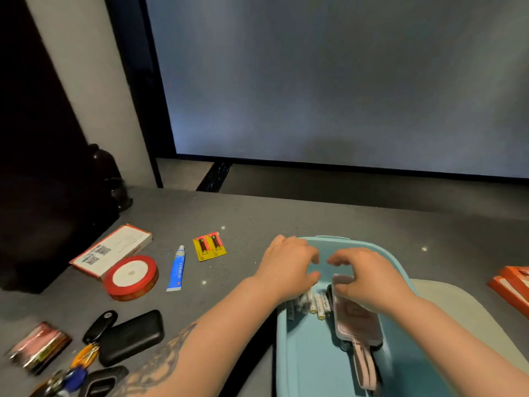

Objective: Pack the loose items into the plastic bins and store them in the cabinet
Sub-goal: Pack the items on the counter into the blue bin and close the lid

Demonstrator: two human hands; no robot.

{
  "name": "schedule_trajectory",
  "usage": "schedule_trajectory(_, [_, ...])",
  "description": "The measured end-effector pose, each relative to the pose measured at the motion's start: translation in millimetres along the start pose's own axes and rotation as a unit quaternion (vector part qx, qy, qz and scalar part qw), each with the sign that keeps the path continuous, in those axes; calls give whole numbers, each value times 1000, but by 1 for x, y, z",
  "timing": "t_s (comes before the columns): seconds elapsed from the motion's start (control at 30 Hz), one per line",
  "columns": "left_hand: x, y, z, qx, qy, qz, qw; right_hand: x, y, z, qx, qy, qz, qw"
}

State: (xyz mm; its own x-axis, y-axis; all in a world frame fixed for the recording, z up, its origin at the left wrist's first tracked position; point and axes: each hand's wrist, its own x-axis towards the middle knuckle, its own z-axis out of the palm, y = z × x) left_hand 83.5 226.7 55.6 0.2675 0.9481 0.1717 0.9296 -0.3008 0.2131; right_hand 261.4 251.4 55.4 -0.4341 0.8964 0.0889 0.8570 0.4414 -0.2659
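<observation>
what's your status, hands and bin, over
Both hands over blue bin: left hand curled above loose batteries, right hand touching pink case. Glue tube, ribbon spool unpacked.

**Legible markings on the counter items**

Yellow battery card point(209, 247), far centre-left: "AA" printed near its lower edge, under each of the two cells.
Blue glue tube point(176, 270), right of the red ribbon spool: dark lettering runs along its length, too blurred to read.
White and orange box point(111, 250), far left: black printed blocks, unreadable.
Loose batteries point(310, 304) in the light blue bin point(303, 356): lengthwise print, not legible.
</observation>
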Motion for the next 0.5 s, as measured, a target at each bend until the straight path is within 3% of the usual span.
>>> schedule_trajectory(0.13, [-43,-38,-20,-59,101,-65,991,15,-48,-13,34,46,-40,998])
schedule_trajectory(0.23, [-73,-79,-25,-51,89,-147,984,30,-94,-7,58,53,-79,994])
schedule_trajectory(0.37, [-107,-138,-15,-80,50,-284,954,52,-145,26,52,-1,-110,993])
schedule_trajectory(0.5, [-120,-192,-3,-51,32,-342,938,88,-179,63,15,-59,-93,994])
